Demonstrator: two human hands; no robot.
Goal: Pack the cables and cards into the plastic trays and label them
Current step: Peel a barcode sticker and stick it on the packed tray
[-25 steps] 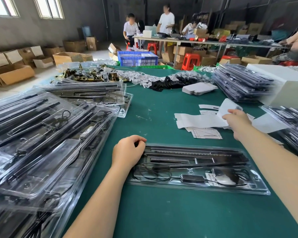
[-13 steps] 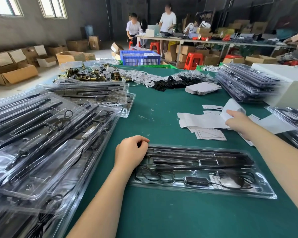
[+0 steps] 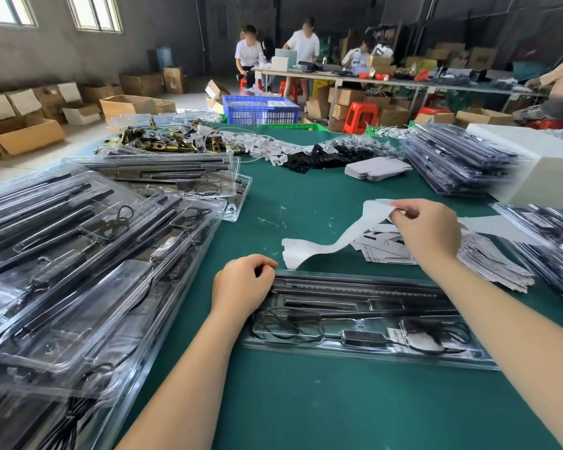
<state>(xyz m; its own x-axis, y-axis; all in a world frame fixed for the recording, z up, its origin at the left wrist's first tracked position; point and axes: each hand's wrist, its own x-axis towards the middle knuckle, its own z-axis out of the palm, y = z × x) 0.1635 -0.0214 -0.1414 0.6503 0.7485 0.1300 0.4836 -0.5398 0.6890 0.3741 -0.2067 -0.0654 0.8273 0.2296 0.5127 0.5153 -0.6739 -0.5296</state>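
A clear plastic tray (image 3: 364,349) lies across the green table in front of me, holding black bars, a coiled cable and a small black box. My left hand (image 3: 241,285) rests with curled fingers on the tray's left end. My right hand (image 3: 426,228) is raised beyond the tray and pinches the end of a long white label strip (image 3: 322,246), which hangs in a curve down to the table. A pile of printed cards (image 3: 488,258) lies under and to the right of that hand.
Filled trays are heaped at the left (image 3: 78,271) and stacked at the back right (image 3: 452,160) beside a white box (image 3: 540,164). Brass fittings (image 3: 163,141), white and black clips and flat card blanks (image 3: 376,168) lie at the far side. People work at a distant table.
My right hand has lifted the white strip off the paper pile, so it now hangs from my fingers. My left hand has stayed on the tray's left end.
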